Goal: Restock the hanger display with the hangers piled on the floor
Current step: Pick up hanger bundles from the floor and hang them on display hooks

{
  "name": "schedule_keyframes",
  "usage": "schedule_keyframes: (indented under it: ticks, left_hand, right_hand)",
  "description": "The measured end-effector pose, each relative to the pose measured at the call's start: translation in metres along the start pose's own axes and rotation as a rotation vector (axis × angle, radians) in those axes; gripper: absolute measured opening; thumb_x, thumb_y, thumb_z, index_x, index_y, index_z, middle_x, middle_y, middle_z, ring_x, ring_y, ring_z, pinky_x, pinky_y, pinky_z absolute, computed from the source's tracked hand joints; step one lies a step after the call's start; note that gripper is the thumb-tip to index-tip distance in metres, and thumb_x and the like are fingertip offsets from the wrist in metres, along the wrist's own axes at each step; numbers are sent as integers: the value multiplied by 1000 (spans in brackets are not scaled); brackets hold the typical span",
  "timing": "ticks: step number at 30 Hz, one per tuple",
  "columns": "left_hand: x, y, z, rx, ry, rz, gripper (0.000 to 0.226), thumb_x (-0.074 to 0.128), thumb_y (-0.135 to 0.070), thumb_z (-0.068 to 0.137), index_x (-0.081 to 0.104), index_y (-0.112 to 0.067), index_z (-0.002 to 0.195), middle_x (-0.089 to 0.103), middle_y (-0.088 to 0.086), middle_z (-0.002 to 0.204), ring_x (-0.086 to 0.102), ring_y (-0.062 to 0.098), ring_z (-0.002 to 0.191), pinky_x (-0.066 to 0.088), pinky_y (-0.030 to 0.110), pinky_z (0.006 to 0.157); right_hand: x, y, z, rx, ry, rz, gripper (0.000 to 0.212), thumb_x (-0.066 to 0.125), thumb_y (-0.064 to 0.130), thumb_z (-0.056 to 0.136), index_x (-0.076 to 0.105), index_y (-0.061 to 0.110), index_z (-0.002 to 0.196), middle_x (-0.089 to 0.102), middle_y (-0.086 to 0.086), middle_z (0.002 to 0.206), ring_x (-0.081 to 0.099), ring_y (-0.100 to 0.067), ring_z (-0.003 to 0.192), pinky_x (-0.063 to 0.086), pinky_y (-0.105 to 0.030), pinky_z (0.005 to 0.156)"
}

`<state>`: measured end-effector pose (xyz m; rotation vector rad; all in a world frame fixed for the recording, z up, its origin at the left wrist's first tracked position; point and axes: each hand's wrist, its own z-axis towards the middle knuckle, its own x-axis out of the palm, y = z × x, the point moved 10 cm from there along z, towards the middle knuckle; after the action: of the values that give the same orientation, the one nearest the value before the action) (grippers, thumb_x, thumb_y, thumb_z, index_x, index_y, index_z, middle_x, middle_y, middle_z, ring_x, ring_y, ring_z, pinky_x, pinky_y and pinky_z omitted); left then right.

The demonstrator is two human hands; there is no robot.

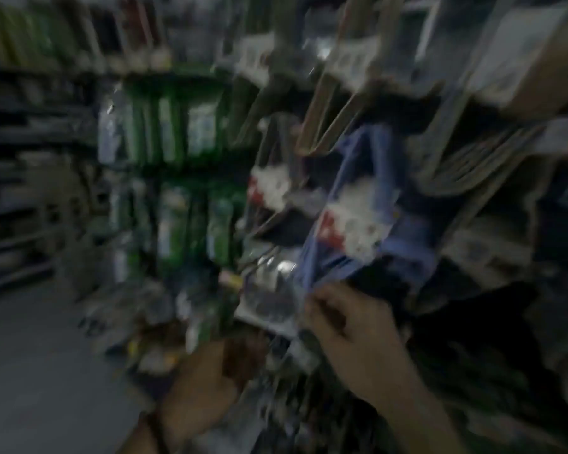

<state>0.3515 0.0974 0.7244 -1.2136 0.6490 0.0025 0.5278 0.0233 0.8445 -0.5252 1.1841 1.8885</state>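
The view is dark and badly blurred. A pack of blue hangers with a white and red label hangs tilted at the display rack. My right hand pinches its lower end from below. My left hand is lower and to the left, its fingers curled round something dark that I cannot make out. More packs, wooden-coloured and grey, hang above and to the right on the same display.
Green packaged goods fill the shelves to the left of the hangers. Dark shelving runs along the far left. Grey floor lies at the lower left, with a blurred heap of packs at the display's foot.
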Motion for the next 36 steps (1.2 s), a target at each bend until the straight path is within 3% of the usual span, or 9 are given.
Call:
schedule_keyframes:
  ticks: [2, 4, 6, 9, 13, 17, 22, 27, 36]
  left_hand:
    - [-1, 108, -92, -323, 89, -139, 27, 65, -4, 99, 80, -22, 84, 77, -6, 83, 70, 8, 87, 59, 29, 85]
    - [-19, 177, -196, -526, 102, -168, 7, 86, -8, 79, 82, -8, 74, 75, 8, 79, 67, 25, 85, 59, 26, 72]
    - [-39, 231, -289, -653, 121, -107, 46, 102, -40, 54, 83, -11, 83, 76, 4, 82, 70, 22, 82, 60, 28, 68]
    - [-72, 256, -377, -774, 164, -43, 11, 68, -52, 89, 74, -45, 96, 74, -17, 92, 71, 7, 85, 60, 36, 83]
    - [-111, 288, -449, -897, 304, 137, 25, 49, -50, 105, 60, -44, 125, 66, -13, 121, 61, 4, 100, 50, 25, 95]
    - [-149, 307, -501, -1014, 336, 138, 41, 45, -51, 106, 54, -35, 142, 61, -5, 139, 59, 13, 119, 44, 21, 97]
    - [-202, 335, -531, -1103, 145, 96, 34, 49, -41, 107, 59, -28, 137, 68, -4, 129, 65, 12, 106, 51, 17, 82]
    - [-223, 393, -526, -1238, 124, 61, 34, 49, -40, 107, 59, -26, 136, 67, -2, 129, 66, 14, 109, 53, 22, 90]
    - [-290, 528, -437, -1275, 86, 66, 30, 52, -41, 106, 61, -31, 133, 69, -3, 128, 66, 12, 108, 55, 29, 97]
  right_hand:
    - [126, -24, -63, 222, 312, 222, 24, 61, 30, 104, 58, 17, 84, 53, -1, 69, 49, -5, 60, 44, -36, 63]
    - [228, -22, -134, 309, 575, 262, 19, 62, 22, 104, 65, 21, 85, 59, 2, 68, 56, 2, 58, 51, -21, 64]
    - [312, -2, -203, 342, 855, 255, 14, 63, 31, 100, 71, 28, 89, 71, 1, 76, 70, 3, 71, 61, -26, 78]
    - [394, 39, -274, 336, 1152, 214, 20, 60, 54, 84, 71, 37, 86, 76, 0, 86, 75, -10, 77, 62, -46, 82]
    - [466, 117, -308, 176, 1417, -4, 31, 63, 51, 95, 73, 26, 110, 74, 4, 108, 69, -13, 98, 55, -29, 84]
    - [526, 192, -313, 47, 1455, -56, 42, 57, 52, 101, 65, 22, 130, 67, -4, 132, 65, -17, 108, 52, -32, 88]
    - [580, 250, -317, -30, 1617, 48, 42, 57, 52, 102, 64, 25, 133, 67, -1, 128, 62, -10, 102, 52, -30, 87]
    - [650, 223, -282, -49, 1629, -47, 33, 56, 51, 100, 68, 27, 119, 71, 0, 120, 66, -15, 103, 55, -40, 96]
    - [815, 171, -162, -61, 1656, -153, 27, 53, 43, 104, 65, 19, 108, 69, -3, 103, 66, -17, 90, 54, -35, 81]
